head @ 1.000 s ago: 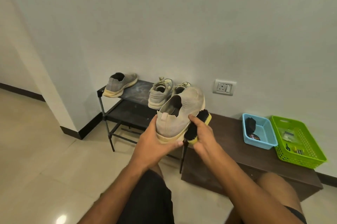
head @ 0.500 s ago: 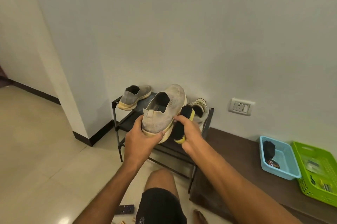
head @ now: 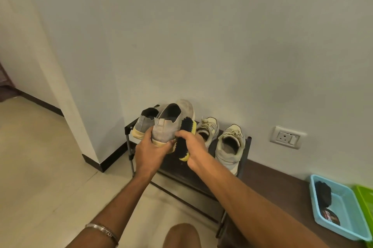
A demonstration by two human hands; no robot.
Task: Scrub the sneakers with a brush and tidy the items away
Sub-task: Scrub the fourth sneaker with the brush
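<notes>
Left hand [head: 150,152] was wrapped round the heel end of a grey knit sneaker [head: 170,121], thumb up on the back of the collar, fingers curled under the pale yellow sole, holding it up in the air in front of the rack w/ the toe pointing away toward the wall. Right hand [head: 194,147] was gripping a shoe brush [head: 185,136], yellow back, black bristles, fingers closed around it. Bristles were pressed against the right side of the held sneaker, brush running roughly lengthwise along the shoe.

The matching grey sneaker [head: 144,123] sat on the top shelf of the black metal shoe rack [head: 130,147], just left of and partly behind the held one, heel toward the camera. Two cream lace-up sneakers were also on that top shelf to the right: one [head: 209,129] right beside the brush hand, the other [head: 230,147] closer to the rack's right end, both w/ openings facing up.

Right of the rack, a dark brown low worktop [head: 282,185] along the wall carried a light blue plastic basket [head: 343,225] w/ a second black brush [head: 324,194] in it plus a dark round tin, label too blurry to read. A green basket [head: 366,197] touched its right side, mostly cut off by the frame edge. White wall socket [head: 287,136] above the worktop. Metal bangle [head: 102,231] on the left wrist.
</notes>
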